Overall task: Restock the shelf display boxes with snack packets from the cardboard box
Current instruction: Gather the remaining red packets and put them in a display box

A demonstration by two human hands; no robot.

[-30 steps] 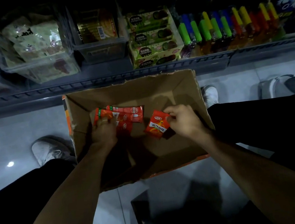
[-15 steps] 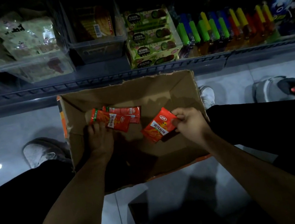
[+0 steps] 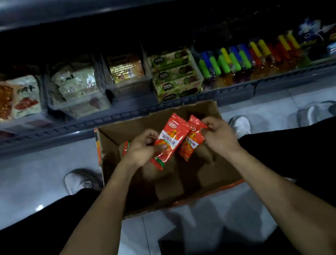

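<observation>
An open cardboard box [image 3: 213, 177] sits on the floor between my feet, below the shelf. My left hand [image 3: 142, 148] grips a red snack packet [image 3: 172, 138] lifted above the box, and a second red packet edge [image 3: 127, 147] shows behind that hand. My right hand [image 3: 218, 135] pinches another red packet [image 3: 193, 142] by its top end, right beside the first. Clear display boxes [image 3: 77, 101] with snack packs line the low shelf behind the box.
The shelf's front rail [image 3: 118, 118] runs just behind the box. On the shelf stand green snack cartons [image 3: 175, 76], coloured tubes [image 3: 246, 58] and a box of gold packs [image 3: 125, 70]. My shoes [image 3: 79, 180] and another person's shoe [image 3: 320, 112] stand on the tiled floor.
Both hands have lifted their red packets up out of the box and brought them together. The camera has tilted up, showing more of the shelf.
</observation>
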